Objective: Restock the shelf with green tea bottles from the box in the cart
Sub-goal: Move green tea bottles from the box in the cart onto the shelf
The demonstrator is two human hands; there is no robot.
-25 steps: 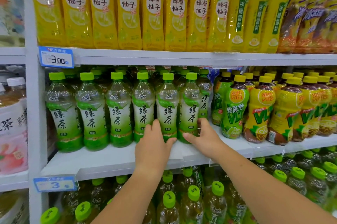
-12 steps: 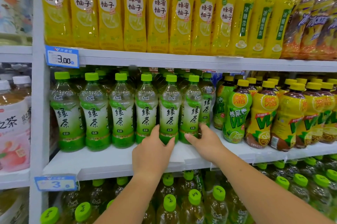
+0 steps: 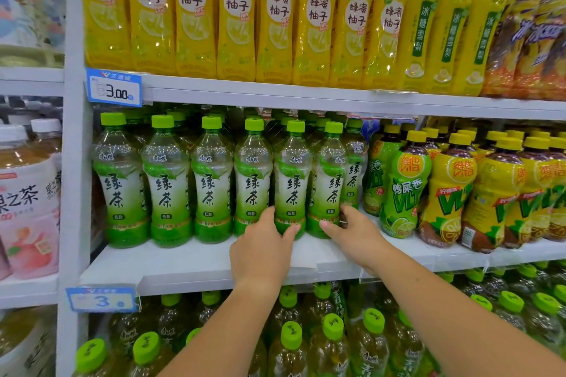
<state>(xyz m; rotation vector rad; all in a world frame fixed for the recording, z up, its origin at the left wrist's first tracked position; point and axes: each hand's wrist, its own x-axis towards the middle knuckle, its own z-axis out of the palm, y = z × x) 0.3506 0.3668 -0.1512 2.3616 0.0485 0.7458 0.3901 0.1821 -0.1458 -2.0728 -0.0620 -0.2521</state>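
Both hands rest at the shelf (image 3: 196, 266) edge: left hand (image 3: 260, 251) cups one upright green tea bottle (image 3: 291, 183), right hand (image 3: 355, 232) cups its neighbour (image 3: 329, 180), fingers loosely curled, seemingly not clamped.

white metal shelving (image 3: 275, 94) fills the view under bright even light, blue price tags (image 3: 114, 87) clipped on.

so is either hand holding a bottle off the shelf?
No: both the left hand and right hand only touch the bases of green tea bottles standing on the shelf.
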